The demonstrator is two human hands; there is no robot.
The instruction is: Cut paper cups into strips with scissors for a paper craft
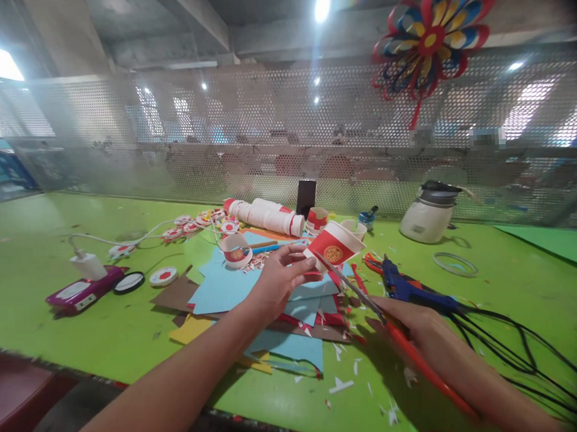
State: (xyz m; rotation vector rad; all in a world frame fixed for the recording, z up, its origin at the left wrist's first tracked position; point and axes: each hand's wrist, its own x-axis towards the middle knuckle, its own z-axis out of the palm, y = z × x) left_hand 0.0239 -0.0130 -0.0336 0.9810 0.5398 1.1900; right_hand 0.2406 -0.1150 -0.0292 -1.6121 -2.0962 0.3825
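Observation:
My left hand (278, 278) holds a red and white paper cup (336, 244) by its base, tilted on its side above the table. My right hand (415, 325) grips red-handled scissors (365, 299); their blades reach up to the cup's lower edge. Under both hands lies a pile of coloured paper sheets (274, 307), blue, brown, yellow and red. A cut cup (235, 250) stands just beyond my left hand.
On the green table (52, 241) lie a stack of paper cups (264, 216), cut paper flowers (183, 228), a blue glue gun (408, 287) with black cables, a white pot (428, 215), a purple device (82, 292) and paper scraps. A paper pinwheel (431, 34) hangs on the mesh screen.

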